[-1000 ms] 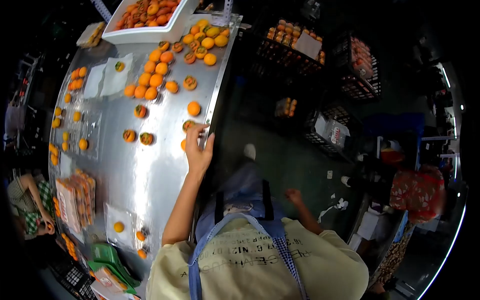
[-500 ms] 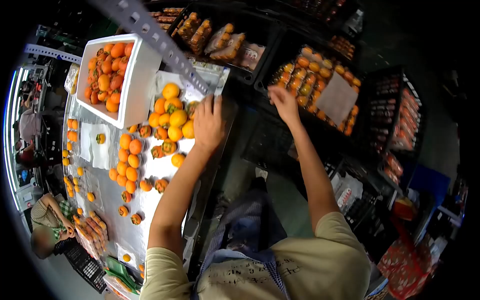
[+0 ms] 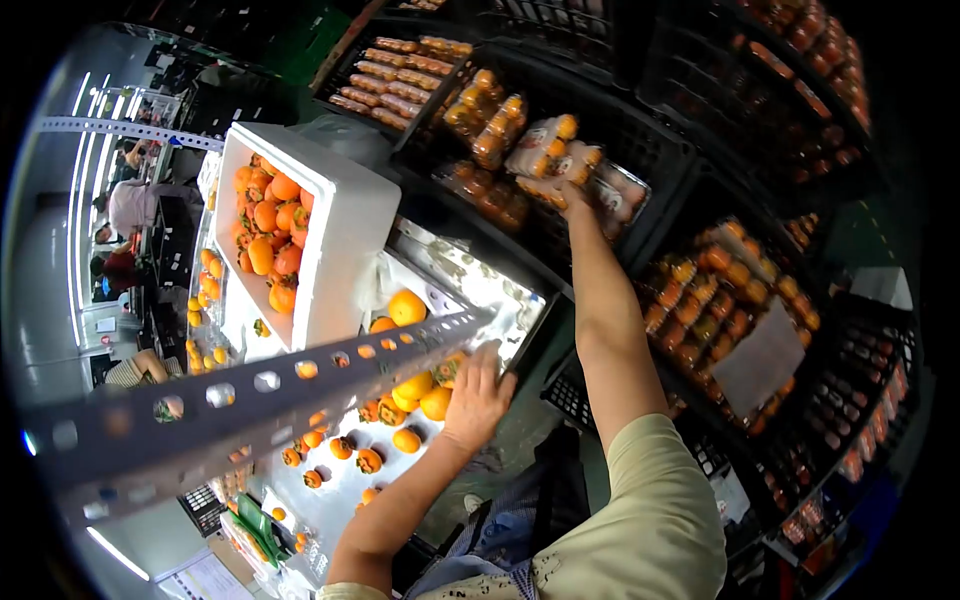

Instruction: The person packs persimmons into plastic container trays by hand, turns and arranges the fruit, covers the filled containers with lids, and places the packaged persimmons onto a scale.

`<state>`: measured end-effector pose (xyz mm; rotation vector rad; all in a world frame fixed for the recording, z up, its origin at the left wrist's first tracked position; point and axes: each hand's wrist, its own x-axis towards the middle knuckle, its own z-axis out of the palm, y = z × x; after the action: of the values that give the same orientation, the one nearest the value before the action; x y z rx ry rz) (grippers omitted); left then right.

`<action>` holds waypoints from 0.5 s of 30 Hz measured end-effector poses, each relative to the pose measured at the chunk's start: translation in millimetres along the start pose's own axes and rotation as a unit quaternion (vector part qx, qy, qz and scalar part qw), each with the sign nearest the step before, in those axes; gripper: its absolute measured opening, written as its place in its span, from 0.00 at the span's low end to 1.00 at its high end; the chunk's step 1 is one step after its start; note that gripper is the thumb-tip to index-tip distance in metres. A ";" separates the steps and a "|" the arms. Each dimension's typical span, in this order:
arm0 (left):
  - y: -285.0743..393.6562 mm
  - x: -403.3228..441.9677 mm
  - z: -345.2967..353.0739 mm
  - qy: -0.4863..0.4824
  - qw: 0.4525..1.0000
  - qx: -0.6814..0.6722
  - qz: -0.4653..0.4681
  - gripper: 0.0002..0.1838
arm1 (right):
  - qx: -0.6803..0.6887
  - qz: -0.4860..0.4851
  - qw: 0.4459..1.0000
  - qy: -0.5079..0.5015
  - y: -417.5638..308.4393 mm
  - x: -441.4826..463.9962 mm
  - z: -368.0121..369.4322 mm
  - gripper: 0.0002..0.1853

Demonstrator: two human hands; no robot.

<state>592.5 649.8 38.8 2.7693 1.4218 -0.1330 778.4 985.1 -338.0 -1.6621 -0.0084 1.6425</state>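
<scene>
My left hand (image 3: pixel 478 403) rests at the table's edge with its fingers stretched out, beside a pile of loose yellow-orange persimmons (image 3: pixel 436 403). Part of that pile is hidden by a perforated metal bar (image 3: pixel 240 385). My right arm reaches forward over a black crate (image 3: pixel 640 235). There my right hand (image 3: pixel 576 197) is closed on the near end of a clear pack of persimmons (image 3: pixel 546 190); its fingertips are partly hidden. Touching or just behind it lies another persimmon pack (image 3: pixel 541 145) with a pale label. A further pack (image 3: pixel 617 192) sits to the right of my hand.
A white foam box (image 3: pixel 350 230) full of orange persimmons (image 3: pixel 268 222) stands tilted in view on the metal table (image 3: pixel 300 490). More crates of packed fruit stand ahead and right, one with a cardboard sheet (image 3: pixel 758 357) on top. Another person's arm (image 3: pixel 150 368) shows far left.
My view has turned toward the crates. My right hand has moved from above the cardboard-topped crate to a pack in the crate farther left. My left hand stays by the persimmon pile.
</scene>
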 end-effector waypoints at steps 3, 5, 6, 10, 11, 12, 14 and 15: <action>-0.9 2.7 -1.3 0.008 1.000 0.004 0.003 0.12 | 0.096 0.079 0.982 -0.142 19.0 56.5 -11.6 0.28; -2.8 2.0 -2.7 -0.002 1.000 0.005 0.003 0.12 | 0.138 -0.027 0.985 -0.103 -1.3 -24.6 -4.3 0.28; -2.6 1.3 -2.9 -0.005 1.000 0.005 0.003 0.12 | 0.150 -0.079 0.982 -0.082 -7.8 -66.4 0.1 0.27; -1.1 2.0 -3.7 -0.009 1.000 0.003 0.001 0.12 | 0.175 -0.217 0.960 -0.011 -28.4 -130.5 20.6 0.26; -1.4 2.0 -3.0 0.008 1.000 -0.002 0.000 0.11 | 0.151 -0.209 0.966 0.027 -33.0 -144.4 24.7 0.19; -2.2 2.6 -3.3 0.013 1.000 0.005 0.001 0.11 | 0.164 -0.211 0.963 0.032 -43.0 -168.8 24.0 0.20; -0.5 1.7 -3.9 0.025 1.000 0.014 0.000 0.11 | 0.173 -0.174 0.969 0.026 -59.0 -194.3 17.5 0.19; -0.3 0.3 -3.5 0.029 0.999 0.019 0.002 0.10 | 0.179 -0.146 0.973 0.010 -65.2 -207.4 9.2 0.19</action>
<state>592.6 650.5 42.2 2.8295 1.4414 -0.0805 769.4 929.0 -128.0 -1.3314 0.0497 1.3154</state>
